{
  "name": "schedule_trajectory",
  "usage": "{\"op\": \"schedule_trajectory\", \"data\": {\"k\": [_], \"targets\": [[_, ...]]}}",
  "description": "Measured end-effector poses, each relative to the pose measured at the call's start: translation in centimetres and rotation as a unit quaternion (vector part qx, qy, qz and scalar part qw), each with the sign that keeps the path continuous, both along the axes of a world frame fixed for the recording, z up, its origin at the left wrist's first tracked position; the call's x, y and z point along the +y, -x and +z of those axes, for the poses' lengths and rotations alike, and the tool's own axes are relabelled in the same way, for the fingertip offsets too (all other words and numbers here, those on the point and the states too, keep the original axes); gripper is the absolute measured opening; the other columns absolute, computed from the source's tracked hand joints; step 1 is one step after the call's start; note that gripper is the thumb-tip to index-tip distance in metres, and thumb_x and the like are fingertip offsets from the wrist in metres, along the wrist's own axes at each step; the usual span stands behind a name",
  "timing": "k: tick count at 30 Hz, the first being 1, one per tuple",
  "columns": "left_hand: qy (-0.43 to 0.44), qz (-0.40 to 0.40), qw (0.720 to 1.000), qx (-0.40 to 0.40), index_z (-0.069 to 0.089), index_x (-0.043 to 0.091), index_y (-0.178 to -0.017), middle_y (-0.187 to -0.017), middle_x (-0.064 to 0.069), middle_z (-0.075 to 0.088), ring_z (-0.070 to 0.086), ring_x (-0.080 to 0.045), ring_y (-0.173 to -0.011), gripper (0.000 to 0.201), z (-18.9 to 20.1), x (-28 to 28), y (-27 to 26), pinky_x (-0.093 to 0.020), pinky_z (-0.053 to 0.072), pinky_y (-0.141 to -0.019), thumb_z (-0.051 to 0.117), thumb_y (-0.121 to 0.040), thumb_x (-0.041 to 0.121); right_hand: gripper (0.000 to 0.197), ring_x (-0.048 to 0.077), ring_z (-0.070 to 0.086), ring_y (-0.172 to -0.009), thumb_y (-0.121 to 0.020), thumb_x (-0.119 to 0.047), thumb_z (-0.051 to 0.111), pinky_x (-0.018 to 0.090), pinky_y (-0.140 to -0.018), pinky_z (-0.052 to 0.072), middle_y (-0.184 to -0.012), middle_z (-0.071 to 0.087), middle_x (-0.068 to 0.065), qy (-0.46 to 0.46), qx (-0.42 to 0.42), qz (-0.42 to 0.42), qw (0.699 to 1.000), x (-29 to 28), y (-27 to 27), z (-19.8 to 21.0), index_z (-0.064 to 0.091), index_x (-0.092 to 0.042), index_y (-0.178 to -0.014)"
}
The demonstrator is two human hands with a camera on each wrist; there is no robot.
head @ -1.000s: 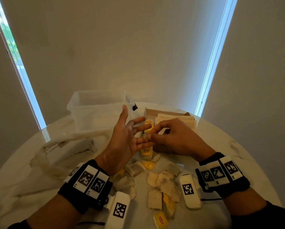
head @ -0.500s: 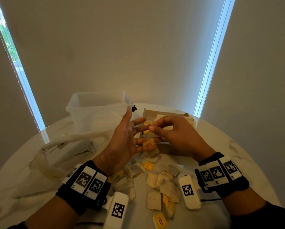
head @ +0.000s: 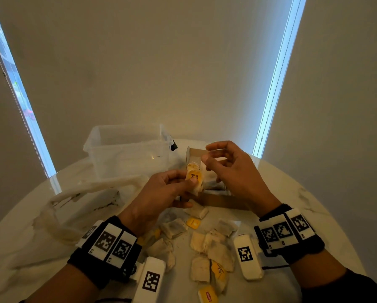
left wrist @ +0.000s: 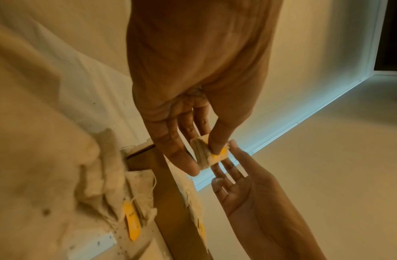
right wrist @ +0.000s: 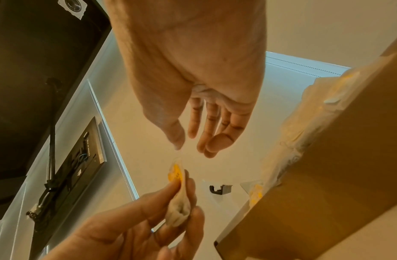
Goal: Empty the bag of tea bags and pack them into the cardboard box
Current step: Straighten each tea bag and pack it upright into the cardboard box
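My left hand [head: 188, 179] pinches a tea bag [head: 193, 166] with its yellow tag [head: 195, 176] folded against it, thumb on the tag, just in front of the open cardboard box [head: 218, 202]. The left wrist view shows the same pinch on the tea bag [left wrist: 200, 151], and the right wrist view shows the bag [right wrist: 178, 209] from below. My right hand [head: 206, 153] hovers over the box with thumb and fingers [right wrist: 209, 149] apart and nothing between them. Tea bags lie packed inside the box. Several loose tea bags [head: 213, 248] are scattered on the table near me.
A limp cloth bag [head: 78, 197] lies on the left of the round white table [head: 314, 204]. A clear plastic bin [head: 126, 149] stands behind it, left of the box. Blinds and a wall close off the far side.
My left hand, earlier splayed open, now pinches the tea bag and tag. My right hand has let go and lifted a little above the box.
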State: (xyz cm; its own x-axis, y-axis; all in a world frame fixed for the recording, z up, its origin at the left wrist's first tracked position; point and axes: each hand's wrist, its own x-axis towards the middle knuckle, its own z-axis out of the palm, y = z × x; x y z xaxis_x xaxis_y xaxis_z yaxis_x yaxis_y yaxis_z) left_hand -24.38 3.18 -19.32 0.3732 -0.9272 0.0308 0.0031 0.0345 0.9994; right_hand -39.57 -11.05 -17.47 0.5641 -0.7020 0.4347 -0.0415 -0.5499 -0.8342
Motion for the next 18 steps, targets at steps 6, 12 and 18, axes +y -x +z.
{"op": "schedule_trajectory", "data": {"k": [6,12,18], "targets": [[0.011,0.014,1.000,-0.004,0.074,0.017,-0.123,-0.106,-0.009,0.082,0.080,-0.027,-0.097,0.026,0.1,0.2,0.0,-0.040,0.067,-0.084,0.074,-0.098,0.026,0.025,0.006,0.074,-0.098,-0.090,-0.048,0.080,0.033,-0.088,0.064,-0.104,0.078,-0.015,0.043,0.111,0.055,0.991,-0.1,0.6,0.0,0.080,-0.035,-0.111],[-0.004,0.007,1.000,0.017,0.068,0.017,-0.132,-0.114,-0.004,0.081,0.080,-0.025,-0.100,0.035,0.0,0.0,0.1,-0.041,0.067,-0.085,0.074,-0.098,0.025,0.015,0.012,0.077,-0.090,-0.098,-0.035,0.075,0.031,-0.075,0.063,-0.098,0.080,-0.007,0.008,0.071,-0.008,0.997,-1.7,1.6,0.8,0.076,-0.025,-0.109],[-0.029,-0.005,0.999,0.017,0.070,0.019,-0.132,-0.120,-0.001,0.080,0.080,-0.023,-0.100,0.031,-0.2,-0.1,0.1,-0.041,0.067,-0.085,0.070,-0.101,0.027,0.011,0.012,0.077,-0.082,-0.101,-0.032,0.072,0.027,-0.068,0.052,-0.092,0.080,-0.003,0.020,0.071,-0.111,0.991,-5.9,4.8,1.6,0.072,-0.023,-0.107]]}}
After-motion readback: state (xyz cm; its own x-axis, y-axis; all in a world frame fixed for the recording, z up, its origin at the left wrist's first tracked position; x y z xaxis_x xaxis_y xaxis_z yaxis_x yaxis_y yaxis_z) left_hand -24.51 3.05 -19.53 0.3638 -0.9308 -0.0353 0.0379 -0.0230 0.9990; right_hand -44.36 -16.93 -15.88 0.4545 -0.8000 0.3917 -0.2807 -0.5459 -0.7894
